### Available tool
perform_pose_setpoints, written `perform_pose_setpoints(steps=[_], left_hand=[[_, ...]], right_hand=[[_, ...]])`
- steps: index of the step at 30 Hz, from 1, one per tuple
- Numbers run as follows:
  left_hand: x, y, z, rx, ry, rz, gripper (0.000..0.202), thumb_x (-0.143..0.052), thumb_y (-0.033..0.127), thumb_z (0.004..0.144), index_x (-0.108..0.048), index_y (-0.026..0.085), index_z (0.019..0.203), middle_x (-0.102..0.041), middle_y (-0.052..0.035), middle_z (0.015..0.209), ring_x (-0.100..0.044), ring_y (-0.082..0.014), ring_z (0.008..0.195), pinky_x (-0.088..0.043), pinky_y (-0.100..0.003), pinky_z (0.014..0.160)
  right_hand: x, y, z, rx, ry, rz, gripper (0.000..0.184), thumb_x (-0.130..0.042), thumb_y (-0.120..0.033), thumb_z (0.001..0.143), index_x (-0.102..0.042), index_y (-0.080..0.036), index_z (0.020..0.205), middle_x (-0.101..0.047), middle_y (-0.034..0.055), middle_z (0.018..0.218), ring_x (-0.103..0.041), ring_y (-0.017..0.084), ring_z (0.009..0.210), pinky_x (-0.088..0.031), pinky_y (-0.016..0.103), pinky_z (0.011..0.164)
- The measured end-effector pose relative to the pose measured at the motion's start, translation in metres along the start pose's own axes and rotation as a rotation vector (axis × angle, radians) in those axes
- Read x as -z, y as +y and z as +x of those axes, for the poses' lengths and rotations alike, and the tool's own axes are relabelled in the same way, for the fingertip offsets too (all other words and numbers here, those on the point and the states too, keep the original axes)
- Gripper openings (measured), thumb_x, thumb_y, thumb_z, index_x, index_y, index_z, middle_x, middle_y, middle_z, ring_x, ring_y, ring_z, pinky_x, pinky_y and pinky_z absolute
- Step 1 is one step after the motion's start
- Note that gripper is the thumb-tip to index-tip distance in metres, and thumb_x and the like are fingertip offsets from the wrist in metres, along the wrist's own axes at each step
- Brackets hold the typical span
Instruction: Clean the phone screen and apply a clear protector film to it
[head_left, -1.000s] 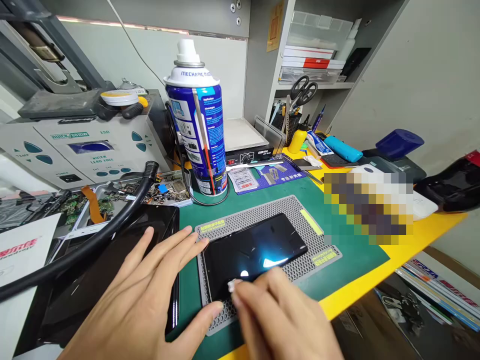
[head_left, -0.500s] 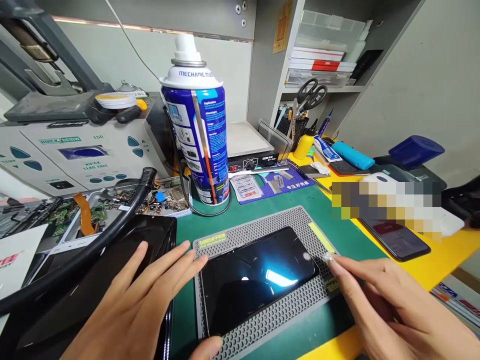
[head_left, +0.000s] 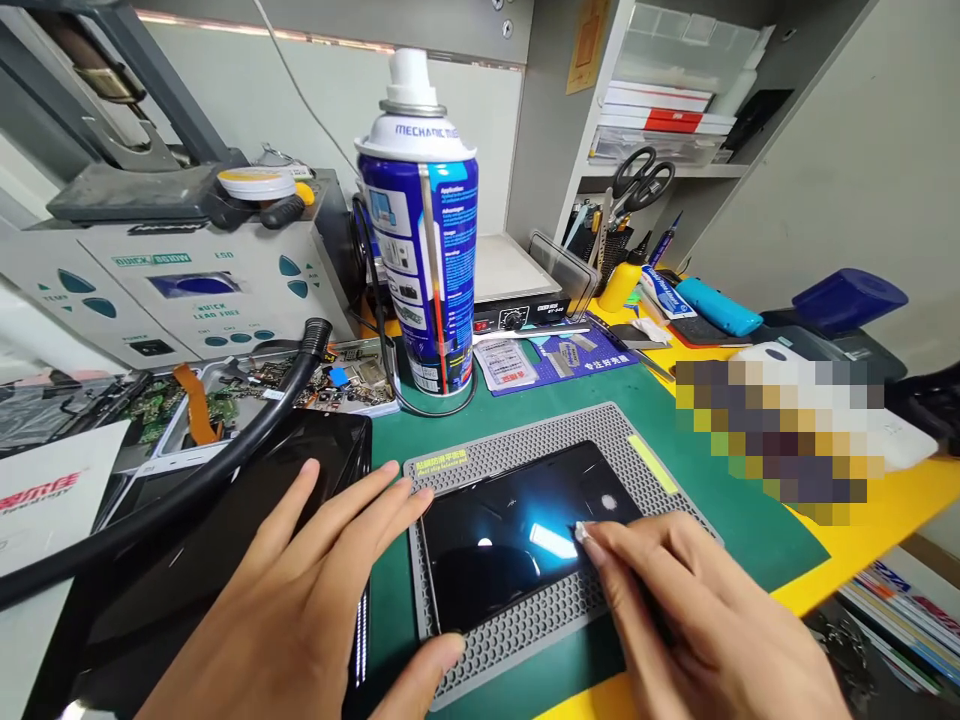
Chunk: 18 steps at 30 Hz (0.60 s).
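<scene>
A black phone (head_left: pixel 510 540) lies screen-up on a grey perforated mat (head_left: pixel 525 450) on the green work mat. My left hand (head_left: pixel 315 590) rests flat with spread fingers beside the phone's left end, the thumb against its near left corner. My right hand (head_left: pixel 697 620) pinches a small white wad (head_left: pixel 583 531) and presses it on the right part of the glass.
A tall blue spray can (head_left: pixel 424 230) stands behind the grey mat. A black hose (head_left: pixel 187 500) crosses a dark panel (head_left: pixel 225 560) on the left, by a grey rework station (head_left: pixel 187 290) and a tray of circuit boards (head_left: pixel 247 390). A hot plate, scissors and tools stand at the back right.
My right hand swept the white wad from the phone's near left corner out to its right end, then back onto the right part of the glass. The left hand stayed put.
</scene>
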<state>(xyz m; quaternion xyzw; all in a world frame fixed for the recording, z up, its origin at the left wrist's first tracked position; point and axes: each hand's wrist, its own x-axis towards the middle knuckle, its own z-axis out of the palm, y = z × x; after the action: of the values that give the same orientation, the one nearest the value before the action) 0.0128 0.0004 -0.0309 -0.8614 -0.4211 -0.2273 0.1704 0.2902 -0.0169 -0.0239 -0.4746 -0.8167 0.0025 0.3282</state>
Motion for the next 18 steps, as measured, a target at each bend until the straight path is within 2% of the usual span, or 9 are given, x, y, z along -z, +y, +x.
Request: perform_pose_setpoints(steps=[2,5,7,12,18], left_hand=[[0.001,0.0,0.004,0.023,-0.006,-0.014,0.07,-0.068,0.05,0.089,-0.054,0.011,0.146,-0.067,-0.0115,0.139,-0.053,-0.0232,0.143,-0.012,-0.035,0.138],[0.002,0.002,0.005,0.054,-0.015,-0.016,0.066,-0.066,0.049,0.09,-0.055,0.011,0.143,-0.069,-0.0123,0.137,-0.062,-0.0246,0.131,-0.012,-0.035,0.138],[0.003,0.005,0.003,0.065,-0.017,-0.017,0.065,-0.065,0.048,0.091,-0.054,0.012,0.143,-0.069,-0.0122,0.136,-0.063,-0.025,0.129,-0.011,-0.035,0.137],[0.004,0.007,0.0,0.083,-0.039,-0.029,0.063,-0.06,0.052,0.095,-0.051,0.016,0.145,-0.071,-0.0103,0.137,-0.065,-0.0255,0.129,-0.01,-0.035,0.138],[0.004,0.009,0.0,0.151,-0.099,-0.013,0.066,-0.056,0.061,0.096,-0.051,0.02,0.147,-0.066,-0.0054,0.145,-0.058,-0.0257,0.139,-0.007,-0.032,0.137]], right_hand=[[0.004,0.001,0.002,0.026,-0.033,-0.002,0.018,-0.056,-0.017,0.105,-0.067,-0.013,0.118,-0.063,0.0061,0.081,-0.066,0.013,0.058,-0.059,0.019,0.055],[0.004,-0.004,0.008,0.03,-0.02,-0.034,0.018,-0.051,-0.014,0.105,-0.069,-0.013,0.107,-0.059,0.0036,0.074,-0.063,0.014,0.053,-0.057,0.02,0.05],[0.003,-0.007,0.012,0.017,0.017,-0.084,0.017,-0.051,-0.013,0.104,-0.068,-0.012,0.102,-0.057,0.0041,0.073,-0.062,0.015,0.054,-0.057,0.023,0.051],[0.001,-0.009,0.012,0.023,-0.002,-0.074,0.015,-0.052,-0.013,0.103,-0.068,-0.014,0.102,-0.058,0.0049,0.074,-0.062,0.015,0.054,-0.056,0.024,0.049],[0.003,-0.006,0.014,0.041,-0.003,-0.063,0.013,-0.053,-0.012,0.102,-0.067,-0.014,0.103,-0.059,0.0055,0.076,-0.062,0.016,0.055,-0.056,0.025,0.049]])
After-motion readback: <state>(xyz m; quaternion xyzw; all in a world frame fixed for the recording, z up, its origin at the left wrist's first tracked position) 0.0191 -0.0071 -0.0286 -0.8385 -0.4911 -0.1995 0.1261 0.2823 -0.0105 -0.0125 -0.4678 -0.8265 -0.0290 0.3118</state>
